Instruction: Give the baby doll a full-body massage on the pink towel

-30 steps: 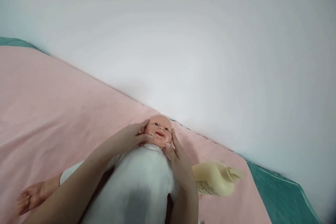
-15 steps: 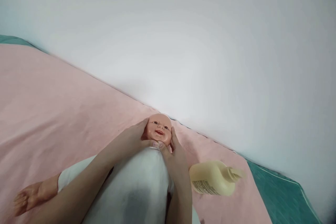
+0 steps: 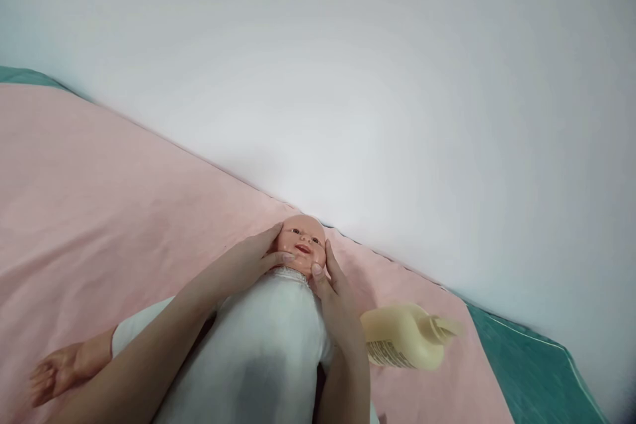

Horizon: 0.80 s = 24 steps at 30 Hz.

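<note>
A baby doll [image 3: 268, 324] in a white outfit lies on its back, its head up against the wall. My left hand [image 3: 259, 253] cups the left side of the doll's head, thumb resting on the cheek near the mouth. On the other side my right hand [image 3: 338, 288] holds the head, its thumb on the lower cheek. The fingers of both hands curve round behind the head and are partly hidden. One bare doll hand [image 3: 69, 368] sticks out of its sleeve at the lower left. My forearms pass over the doll's sides.
A yellow pump bottle [image 3: 402, 336] lies on its side just right of my right forearm. Beneath everything is a pink cloth [image 3: 124, 212], with a green surface [image 3: 534, 364] showing at the right. A white wall [image 3: 348, 79] rises behind.
My thumbs have moved apart, from together under the doll's chin to one on each cheek. The white collar now shows between them. The bottle has stayed in place.
</note>
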### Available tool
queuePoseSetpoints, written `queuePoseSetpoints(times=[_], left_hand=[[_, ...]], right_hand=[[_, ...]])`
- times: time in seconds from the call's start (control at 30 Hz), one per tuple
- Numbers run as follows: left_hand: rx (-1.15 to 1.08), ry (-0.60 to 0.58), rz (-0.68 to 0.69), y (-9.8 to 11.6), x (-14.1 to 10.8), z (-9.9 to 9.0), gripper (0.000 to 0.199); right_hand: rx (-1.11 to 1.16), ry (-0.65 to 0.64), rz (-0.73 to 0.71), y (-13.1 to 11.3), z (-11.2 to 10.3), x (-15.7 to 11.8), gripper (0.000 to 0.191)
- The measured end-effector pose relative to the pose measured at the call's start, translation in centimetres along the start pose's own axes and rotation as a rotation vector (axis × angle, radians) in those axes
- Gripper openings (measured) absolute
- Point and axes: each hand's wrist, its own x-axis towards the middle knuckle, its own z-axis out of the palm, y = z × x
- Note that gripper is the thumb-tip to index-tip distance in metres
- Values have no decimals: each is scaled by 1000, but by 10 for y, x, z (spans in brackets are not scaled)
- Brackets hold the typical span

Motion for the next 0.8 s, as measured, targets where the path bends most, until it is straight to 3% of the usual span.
queuePoseSetpoints(times=[0.13,0.3,0.57,0.8], left_hand=[[1,-86,41,-3,0,-3,56],[-54,-58,103,-21,8,2,61],[-79,-33,66,-3,-2,1,67],[-57,-21,71,-7,1,6,74]], right_hand=[[28,-13,-9,8,-5,3,62],[88,-2,-9,16,-4,6,63],[94,3,40,6,1,3,79],[102,32,22,5,12,5,87]])
